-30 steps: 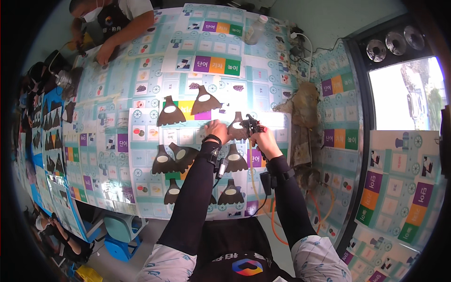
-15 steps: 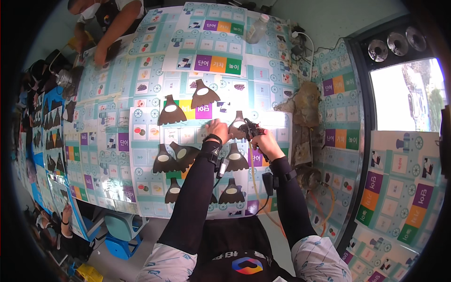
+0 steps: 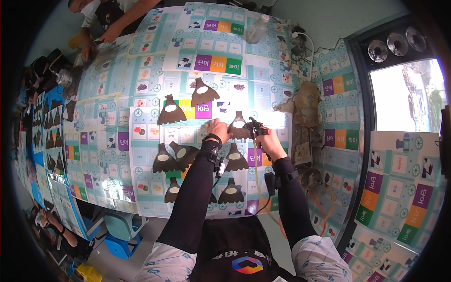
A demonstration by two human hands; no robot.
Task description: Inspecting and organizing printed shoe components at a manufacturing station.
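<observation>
My right hand (image 3: 268, 142) is closed round a dark spray gun (image 3: 256, 127), from which a thin yellowish hose runs down toward me. The gun's front end is beside a flared dark brown piece (image 3: 238, 123) with a scalloped edge and a pale oval patch. At this piece's left edge, my left hand (image 3: 217, 130) rests low over the printed sheet, its fingers extended; whether it touches the piece is hard to see. Two similar brown pieces, one upper left (image 3: 172, 112) and one farther back (image 3: 204, 92), lie beyond my left hand.
More brown pieces (image 3: 236, 157) lie nearer me around my left forearm. A plastic bottle (image 3: 257, 29) stands at the far end. Lumpy brown-crusted equipment (image 3: 306, 105) lines the right side beside the wall. Across the table, a co-worker's hands (image 3: 111, 34) are busy; a blue stool (image 3: 123, 230) stands lower left.
My right hand and the spray gun have shifted slightly right, off the brown piece's middle. My left hand stays put. The co-worker's hands have moved apart and upward.
</observation>
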